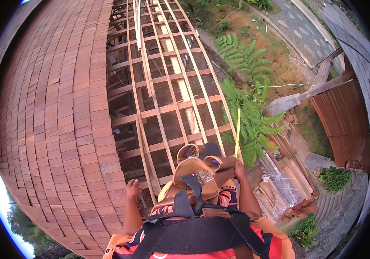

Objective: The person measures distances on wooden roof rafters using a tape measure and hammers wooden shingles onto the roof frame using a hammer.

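Observation:
A yellow tape measure [237, 131] stretches up and away from my right hand [240, 169], which is closed at its lower end beside the roof's right edge. The tape's case is hidden. My left hand [133, 189] hovers by the lower edge of the wooden shingles [81, 142], its fingers loosely bent and apart, nothing seen in them. Between my hands hangs a brown leather tool pouch [185, 168] with several pockets. Nails [204, 178] lie in its middle pocket, and a blue-ended tool [215, 162] pokes from the right one.
Wooden battens [155, 103] run lengthwise over rafters [164, 111], with open gaps to the ground far below. Loose strips [138, 26] lie along the frame. Ferns [250, 108] grow past the right edge. A lumber stack [275, 190], partly under clear plastic, sits below on the right.

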Tool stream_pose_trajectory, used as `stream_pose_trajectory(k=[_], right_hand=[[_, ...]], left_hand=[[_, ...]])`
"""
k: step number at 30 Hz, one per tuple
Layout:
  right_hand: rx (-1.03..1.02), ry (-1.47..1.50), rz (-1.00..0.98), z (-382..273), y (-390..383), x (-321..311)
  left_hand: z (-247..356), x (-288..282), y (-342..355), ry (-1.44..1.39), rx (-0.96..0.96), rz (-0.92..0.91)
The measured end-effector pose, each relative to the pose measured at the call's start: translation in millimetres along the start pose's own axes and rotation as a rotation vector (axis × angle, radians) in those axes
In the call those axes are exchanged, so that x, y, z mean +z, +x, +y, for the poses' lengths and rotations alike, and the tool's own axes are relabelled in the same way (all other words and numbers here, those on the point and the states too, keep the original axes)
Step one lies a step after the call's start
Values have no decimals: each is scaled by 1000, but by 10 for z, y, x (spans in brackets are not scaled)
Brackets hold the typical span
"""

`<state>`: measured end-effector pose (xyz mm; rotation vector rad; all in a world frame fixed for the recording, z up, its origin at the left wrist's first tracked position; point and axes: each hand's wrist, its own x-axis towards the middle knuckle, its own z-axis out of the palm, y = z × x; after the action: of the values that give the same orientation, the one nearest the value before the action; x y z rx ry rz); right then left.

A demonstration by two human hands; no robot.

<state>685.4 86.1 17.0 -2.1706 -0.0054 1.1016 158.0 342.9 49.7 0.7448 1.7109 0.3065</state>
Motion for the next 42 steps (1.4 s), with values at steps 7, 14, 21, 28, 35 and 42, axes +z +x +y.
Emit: stream_pose_trajectory(k=[7, 14, 21, 28, 35, 42], right_hand=[[201, -425, -197, -373, 590, 277], [-177, -297, -37, -1486, 2269, 155], [-188, -84, -137, -3616, 2929, 263], [-51, 195, -277, -4178, 3221, 642], [5, -355, -534, -4356, 3183, 1052], [-177, -778, -655, -5338, 3476, 1360]], left_hand=[[1261, 376, 761, -88, 147, 143], [1403, 1490, 1014, 128, -113, -287], [1887, 1750, 1142, -87, -25, -115], [2221, 1832, 1830, -228, -185, 48], [2857, 1975, 1696, -344, 239, 320], [1626, 2875, 792, -599, 10, 553]])
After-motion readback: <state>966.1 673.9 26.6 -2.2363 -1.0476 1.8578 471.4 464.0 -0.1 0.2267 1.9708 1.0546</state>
